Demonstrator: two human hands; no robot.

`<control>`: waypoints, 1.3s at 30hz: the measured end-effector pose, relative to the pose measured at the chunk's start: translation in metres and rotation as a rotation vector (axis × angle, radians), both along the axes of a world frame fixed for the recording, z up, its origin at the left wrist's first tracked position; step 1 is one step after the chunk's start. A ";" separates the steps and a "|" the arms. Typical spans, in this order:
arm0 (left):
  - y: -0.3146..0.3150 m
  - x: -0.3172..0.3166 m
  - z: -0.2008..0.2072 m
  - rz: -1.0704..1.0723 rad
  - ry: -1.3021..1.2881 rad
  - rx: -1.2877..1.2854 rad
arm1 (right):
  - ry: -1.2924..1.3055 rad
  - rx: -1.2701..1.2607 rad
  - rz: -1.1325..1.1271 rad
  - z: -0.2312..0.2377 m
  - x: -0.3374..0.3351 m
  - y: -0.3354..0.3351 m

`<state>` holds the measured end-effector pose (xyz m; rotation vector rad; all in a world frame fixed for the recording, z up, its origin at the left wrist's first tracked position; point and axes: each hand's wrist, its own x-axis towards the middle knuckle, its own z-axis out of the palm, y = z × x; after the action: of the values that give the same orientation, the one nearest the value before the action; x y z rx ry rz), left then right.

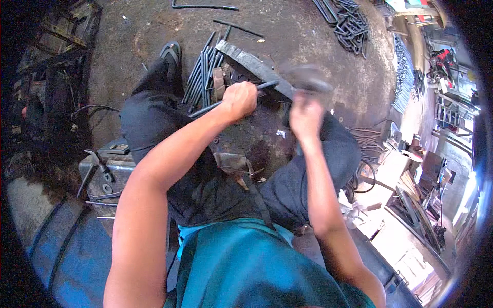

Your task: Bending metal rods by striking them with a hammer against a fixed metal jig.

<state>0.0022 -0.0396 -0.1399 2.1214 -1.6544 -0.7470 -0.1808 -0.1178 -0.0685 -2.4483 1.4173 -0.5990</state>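
My left hand (240, 100) is closed around a dark metal rod (269, 84). Its far end lies at a thick grey steel bar (251, 62), and its near end slants back under my left forearm. In my right hand (306, 117), a hammer (312, 81) is gripped just right of the steel bar; its head is smeared by motion. Whether the hammer touches the rod, I cannot tell. Several straight dark rods (199, 77) lie on the ground left of the bar, beside a small rusty brown block (219, 82).
Bent rods (352, 31) are heaped at the far right, and an L-shaped rod (205, 7) lies at the far edge. A metal box (115, 164) with a claw hammer (97, 160) and washers stands left of my legs. Cluttered shelving (436, 164) runs along the right.
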 end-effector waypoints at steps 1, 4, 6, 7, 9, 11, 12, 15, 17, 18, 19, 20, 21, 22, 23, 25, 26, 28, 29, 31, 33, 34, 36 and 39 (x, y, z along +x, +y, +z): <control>-0.001 0.001 -0.002 -0.046 0.002 0.005 | -0.001 0.325 -0.131 -0.003 0.012 0.009; 0.013 0.013 -0.003 0.023 -0.059 0.009 | -0.207 0.335 -0.151 -0.007 0.013 0.017; 0.019 0.013 0.012 0.019 0.007 0.009 | -0.080 0.385 -0.219 0.021 0.012 0.023; 0.011 0.017 0.020 0.008 -0.029 -0.021 | -0.121 0.359 -0.222 0.020 0.009 0.016; 0.017 0.011 0.036 0.037 0.134 0.087 | -0.147 0.341 -0.200 0.007 -0.007 0.015; 0.021 0.012 0.060 0.029 0.178 0.032 | -0.192 0.457 -0.285 -0.003 -0.012 0.008; 0.020 0.008 0.074 0.051 0.225 -0.001 | -0.237 0.505 -0.323 -0.006 -0.015 0.004; 0.020 -0.010 0.120 0.084 0.436 0.016 | -0.361 0.550 -0.425 -0.050 -0.031 -0.004; 0.028 -0.029 0.145 0.145 0.484 -0.121 | -0.580 0.879 -0.571 -0.053 -0.027 -0.001; 0.031 -0.037 0.158 0.189 0.507 -0.106 | -0.774 1.027 -0.590 -0.049 -0.020 0.008; 0.037 -0.046 0.177 0.236 0.530 -0.089 | -0.967 1.180 -0.599 -0.046 -0.014 0.019; 0.039 -0.054 0.192 0.218 0.477 -0.138 | -1.074 1.265 -0.632 -0.044 -0.010 0.025; 0.042 -0.062 0.196 0.219 0.558 -0.158 | -1.030 1.157 -0.684 -0.048 -0.003 0.032; 0.045 -0.070 0.210 0.191 0.487 -0.196 | -1.016 1.159 -0.672 -0.051 0.001 0.035; 0.047 -0.081 0.228 0.162 0.424 -0.228 | -0.997 1.159 -0.669 -0.056 0.000 0.038; 0.052 -0.097 0.260 0.123 0.396 -0.214 | -1.055 1.166 -0.654 -0.066 0.004 0.037; 0.054 -0.102 0.268 0.101 0.410 -0.229 | -1.030 1.160 -0.621 -0.072 0.004 0.036; 0.057 -0.109 0.281 0.073 0.433 -0.278 | -0.991 1.157 -0.589 -0.078 0.007 0.035; 0.061 -0.113 0.288 0.063 0.410 -0.284 | -1.017 1.158 -0.576 -0.079 0.009 0.035; 0.070 -0.124 0.305 0.063 0.415 -0.315 | -0.857 1.128 -0.562 -0.086 0.006 0.032; 0.072 -0.140 0.313 0.075 0.494 -0.267 | -0.899 1.137 -0.581 -0.107 0.003 0.025; 0.078 -0.139 0.318 0.055 0.480 -0.281 | -0.867 1.199 -0.578 -0.096 0.010 0.027; 0.088 -0.138 0.327 0.033 0.501 -0.289 | -0.808 1.257 -0.551 -0.080 0.013 0.029; 0.093 -0.162 0.350 -0.003 0.645 -0.291 | -0.813 1.176 -0.594 -0.097 0.000 0.019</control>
<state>-0.1594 0.0536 0.2102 1.4635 -1.3106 -0.9887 -0.1806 -0.0987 -0.1658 -0.7440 1.4411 -0.5215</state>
